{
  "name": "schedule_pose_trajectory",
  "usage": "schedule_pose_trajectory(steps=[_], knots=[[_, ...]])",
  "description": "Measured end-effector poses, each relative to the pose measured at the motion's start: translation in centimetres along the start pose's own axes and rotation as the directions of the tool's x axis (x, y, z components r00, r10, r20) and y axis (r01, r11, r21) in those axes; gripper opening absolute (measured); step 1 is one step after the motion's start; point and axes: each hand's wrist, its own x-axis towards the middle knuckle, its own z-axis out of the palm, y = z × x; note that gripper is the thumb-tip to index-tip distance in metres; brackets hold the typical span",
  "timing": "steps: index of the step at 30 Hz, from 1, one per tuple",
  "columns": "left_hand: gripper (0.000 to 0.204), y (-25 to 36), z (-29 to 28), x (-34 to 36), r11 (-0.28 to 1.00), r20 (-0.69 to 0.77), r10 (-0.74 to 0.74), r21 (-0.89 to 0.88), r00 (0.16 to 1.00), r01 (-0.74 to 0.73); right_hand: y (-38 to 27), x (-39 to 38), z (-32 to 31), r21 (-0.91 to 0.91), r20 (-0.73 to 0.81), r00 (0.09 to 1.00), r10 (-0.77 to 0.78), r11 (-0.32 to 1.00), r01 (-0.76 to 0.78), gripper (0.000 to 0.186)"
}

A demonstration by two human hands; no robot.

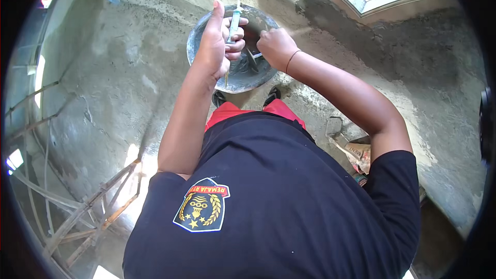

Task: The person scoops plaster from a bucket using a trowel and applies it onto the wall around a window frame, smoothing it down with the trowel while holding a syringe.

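Note:
My left hand (217, 41) is raised over the near-left part of a round dark basin (195, 41). Its thumb points up, and its fingers curl around a slim pale blue-green tube (234, 25) with a narrow light tip, a bit like a syringe. To the right, my right hand (278, 48) is closed in a fist above the basin's rim, knuckles up. What it grips is hidden by the fingers. Inside the basin, left of that fist, a flat grey blade (252, 60) like a trowel's stands tilted, with a short pale piece beside it.
My feet stand just behind the basin. Rough grey plastered walls (124, 57) surround me, and a white-framed window (361, 2) is at the upper right. Wooden poles (98, 201) form a frame at the lower left. A torn paper sack (360, 155) lies beside my right elbow.

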Motion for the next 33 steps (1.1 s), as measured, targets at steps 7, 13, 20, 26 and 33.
schedule_pose_trajectory(steps=[7, 13, 20, 26, 33], knots=[[0.091, -0.6, 2.1, -0.2, 1.0, 0.048, -0.015, 0.009, 0.999, 0.015, -1.4, -0.7, 0.3, 0.012, -0.101, 0.987, -0.126, 0.992, 0.128, 0.012], [0.094, 0.2, 2.5, 0.2, 0.992, 0.052, -0.083, 0.103, 0.995, 0.077, -1.7, 0.2, 1.8, -0.074, -0.131, 0.943, -0.307, 0.951, 0.3, 0.056], [0.099, 1.0, 1.8, -0.5, 0.982, 0.041, -0.103, 0.162, 0.994, 0.095, -1.2, -0.6, 0.1, -0.035, -0.251, 0.862, -0.44, 0.894, 0.446, 0.01], [0.1, 1.2, 1.7, -1.0, 0.982, 0.076, -0.116, 0.156, 0.99, 0.103, -1.0, 1.1, 1.8, 0.074, -0.315, 0.869, -0.382, 0.903, 0.424, 0.005], [0.101, 1.4, 1.7, -1.0, 0.984, 0.094, -0.151, 0.108, 0.984, 0.14, 0.9, 0.2, 2.1, 0.263, -0.307, 0.924, -0.228, 0.913, 0.312, 0.012]])
